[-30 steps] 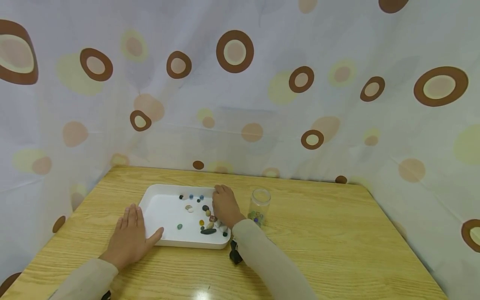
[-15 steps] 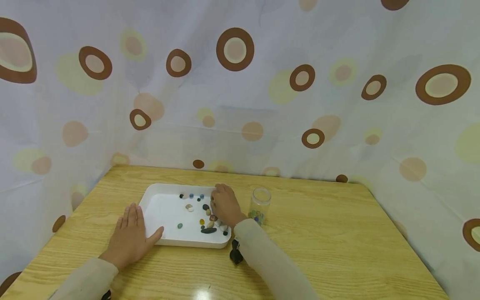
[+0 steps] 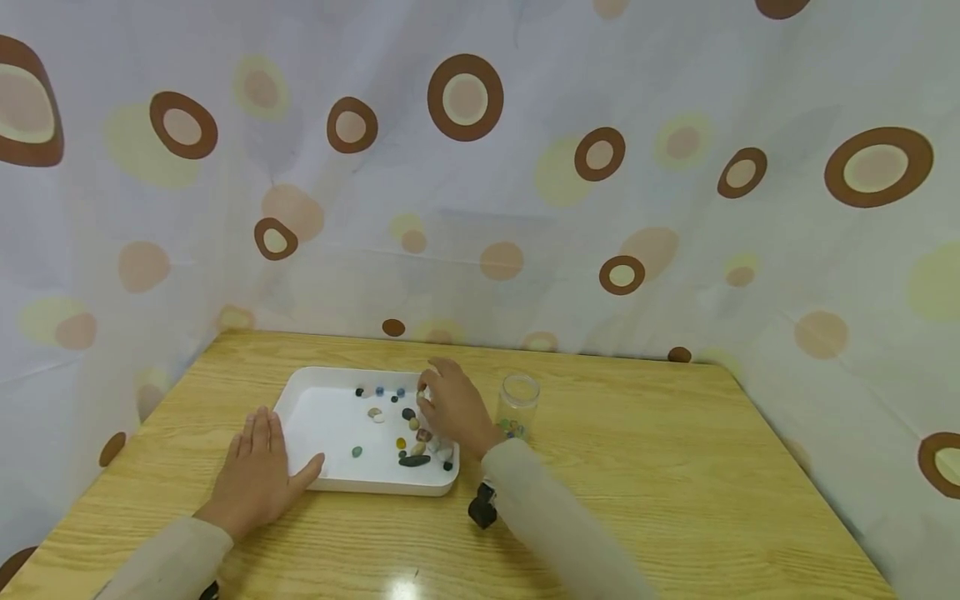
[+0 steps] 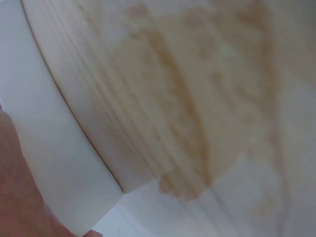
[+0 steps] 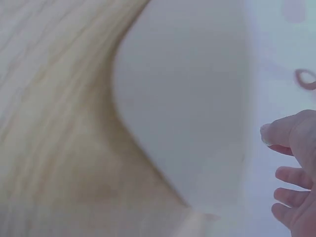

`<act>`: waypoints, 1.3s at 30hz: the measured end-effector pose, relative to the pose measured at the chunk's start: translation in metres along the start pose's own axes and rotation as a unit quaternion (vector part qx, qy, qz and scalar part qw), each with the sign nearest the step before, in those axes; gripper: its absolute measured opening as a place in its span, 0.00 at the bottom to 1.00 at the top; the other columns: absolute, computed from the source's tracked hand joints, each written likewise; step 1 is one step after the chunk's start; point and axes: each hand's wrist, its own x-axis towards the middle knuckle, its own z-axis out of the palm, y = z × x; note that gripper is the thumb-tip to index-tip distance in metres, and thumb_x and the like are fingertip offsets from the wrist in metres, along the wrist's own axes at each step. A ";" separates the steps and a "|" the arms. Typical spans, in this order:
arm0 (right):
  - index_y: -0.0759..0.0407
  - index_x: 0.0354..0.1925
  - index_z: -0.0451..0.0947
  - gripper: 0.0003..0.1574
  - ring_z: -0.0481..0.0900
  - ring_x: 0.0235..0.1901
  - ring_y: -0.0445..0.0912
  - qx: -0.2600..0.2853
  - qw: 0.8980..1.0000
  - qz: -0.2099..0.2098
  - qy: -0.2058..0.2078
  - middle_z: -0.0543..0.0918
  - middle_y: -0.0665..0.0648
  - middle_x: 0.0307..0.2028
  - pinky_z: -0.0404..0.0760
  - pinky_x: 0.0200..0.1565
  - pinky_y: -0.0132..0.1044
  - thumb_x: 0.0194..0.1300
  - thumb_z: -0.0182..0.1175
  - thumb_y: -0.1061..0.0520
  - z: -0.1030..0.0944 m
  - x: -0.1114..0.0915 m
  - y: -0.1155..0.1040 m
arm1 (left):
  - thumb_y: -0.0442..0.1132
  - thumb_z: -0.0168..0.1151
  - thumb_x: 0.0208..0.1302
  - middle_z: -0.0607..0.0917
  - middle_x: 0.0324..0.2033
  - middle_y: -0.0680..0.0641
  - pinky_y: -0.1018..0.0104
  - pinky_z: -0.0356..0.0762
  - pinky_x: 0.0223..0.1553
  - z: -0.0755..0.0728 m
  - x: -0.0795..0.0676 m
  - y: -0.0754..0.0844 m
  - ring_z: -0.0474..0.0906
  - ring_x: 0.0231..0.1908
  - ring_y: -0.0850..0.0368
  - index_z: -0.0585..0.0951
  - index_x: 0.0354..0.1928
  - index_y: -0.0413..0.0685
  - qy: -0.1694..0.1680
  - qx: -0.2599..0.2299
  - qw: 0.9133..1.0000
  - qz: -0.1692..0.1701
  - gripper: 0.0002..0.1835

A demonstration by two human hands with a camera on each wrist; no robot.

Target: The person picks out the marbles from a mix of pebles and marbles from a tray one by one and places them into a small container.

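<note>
In the head view a white tray (image 3: pixel 315 425) holds scattered pebbles, among them a long dark stone (image 3: pixel 414 461), a yellow one (image 3: pixel 401 443) and a green one (image 3: pixel 357 452), plus blue marbles (image 3: pixel 380 391) at the back. My left hand (image 3: pixel 255 471) lies flat with straight fingers against the tray's left side, thumb over its front rim. Over the right end of the tray, my right hand (image 3: pixel 456 408) pinches a small pale pebble (image 3: pixel 422 395) between thumb and index finger. In the right wrist view its thumb (image 5: pixel 281 129) meets the index finger, other fingers curled.
A clear jar (image 3: pixel 518 400) with several glass marbles at its bottom stands right of the tray, its lower part partly behind the right wrist. The wooden table (image 3: pixel 660 467) stretches right. A patterned curtain (image 3: pixel 480 183) hangs behind and at both sides.
My right hand has risen a little from the tray's right end and shifted slightly rightward, its thumb and index finger now showing with the pebble. My left hand stays put.
</note>
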 end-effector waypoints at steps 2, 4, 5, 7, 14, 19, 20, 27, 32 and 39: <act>0.52 0.42 0.79 0.08 0.65 0.66 0.51 0.002 1.000 -0.012 0.014 0.68 0.59 0.65 0.70 0.62 0.42 0.67 0.60 0.52 -0.011 -0.004 -0.003 | 0.66 0.47 0.66 0.47 0.66 0.16 0.30 0.46 0.64 0.000 0.000 0.000 0.44 0.66 0.20 0.50 0.64 0.12 -0.001 -0.002 1.000 0.000 0.56; 0.53 0.42 0.79 0.08 0.67 0.65 0.51 0.005 0.999 -0.030 0.034 0.69 0.59 0.65 0.72 0.61 0.42 0.67 0.60 0.52 -0.023 -0.009 -0.005 | 0.66 0.47 0.66 0.47 0.66 0.16 0.30 0.46 0.64 -0.001 -0.001 0.000 0.44 0.66 0.20 0.49 0.64 0.12 -0.001 -0.003 1.000 -0.001 0.56; 0.53 0.41 0.79 0.08 0.67 0.64 0.51 0.007 0.998 -0.041 0.046 0.70 0.59 0.64 0.73 0.60 0.43 0.66 0.61 0.52 -0.029 -0.011 -0.005 | 0.66 0.47 0.66 0.47 0.66 0.16 0.30 0.46 0.64 -0.001 -0.001 0.000 0.44 0.66 0.20 0.50 0.64 0.12 0.001 -0.002 1.000 0.000 0.56; 0.54 0.41 0.79 0.08 0.69 0.63 0.52 0.010 0.995 -0.064 0.073 0.71 0.59 0.63 0.75 0.58 0.43 0.65 0.62 0.53 -0.042 -0.017 -0.005 | 0.66 0.46 0.66 0.47 0.66 0.16 0.30 0.46 0.64 -0.001 -0.002 0.000 0.44 0.66 0.20 0.50 0.64 0.12 0.001 -0.003 1.000 -0.001 0.56; 0.57 0.38 0.79 0.09 0.75 0.57 0.56 0.004 0.979 -0.117 0.167 0.76 0.63 0.57 0.77 0.54 0.47 0.60 0.67 0.57 -0.077 -0.041 0.015 | 0.66 0.47 0.66 0.49 0.65 0.16 0.30 0.47 0.63 0.001 -0.001 0.000 0.45 0.66 0.20 0.51 0.64 0.12 0.006 0.002 1.000 0.004 0.55; 0.58 0.39 0.79 0.10 0.74 0.57 0.57 0.000 0.980 -0.079 0.184 0.77 0.63 0.56 0.77 0.54 0.49 0.60 0.68 0.57 -0.091 -0.057 0.039 | 0.66 0.47 0.66 0.51 0.64 0.15 0.30 0.50 0.62 0.001 0.000 -0.002 0.47 0.65 0.19 0.52 0.63 0.12 0.016 0.017 1.000 0.008 0.55; 0.59 0.39 0.80 0.10 0.74 0.57 0.58 0.003 0.982 -0.064 0.180 0.77 0.63 0.56 0.77 0.54 0.50 0.60 0.67 0.57 -0.093 -0.060 0.043 | 0.66 0.47 0.66 0.51 0.64 0.15 0.30 0.51 0.62 0.002 0.000 -0.003 0.47 0.65 0.19 0.52 0.63 0.12 0.018 0.019 1.000 0.009 0.55; 0.58 0.38 0.80 0.09 0.74 0.56 0.58 0.005 0.986 -0.003 0.165 0.77 0.62 0.56 0.78 0.50 0.51 0.60 0.67 0.57 -0.092 -0.075 0.064 | 0.66 0.47 0.66 0.50 0.65 0.15 0.30 0.50 0.63 0.000 0.000 -0.002 0.47 0.65 0.19 0.52 0.64 0.12 0.013 0.016 1.000 0.006 0.55; 0.58 0.37 0.81 0.08 0.75 0.55 0.60 0.000 0.987 0.004 0.162 0.78 0.63 0.55 0.79 0.49 0.53 0.60 0.67 0.57 -0.088 -0.079 0.069 | 0.66 0.48 0.66 0.49 0.65 0.16 0.30 0.48 0.63 0.000 0.000 -0.002 0.45 0.65 0.19 0.51 0.64 0.12 0.006 0.006 1.000 0.005 0.55; 0.58 0.40 0.81 0.10 0.74 0.56 0.59 0.004 0.987 0.007 0.164 0.78 0.63 0.56 0.78 0.49 0.52 0.60 0.67 0.56 -0.086 -0.080 0.071 | 0.66 0.47 0.66 0.49 0.65 0.16 0.30 0.48 0.63 0.001 0.001 -0.001 0.46 0.65 0.19 0.51 0.64 0.12 0.008 0.006 1.000 0.007 0.55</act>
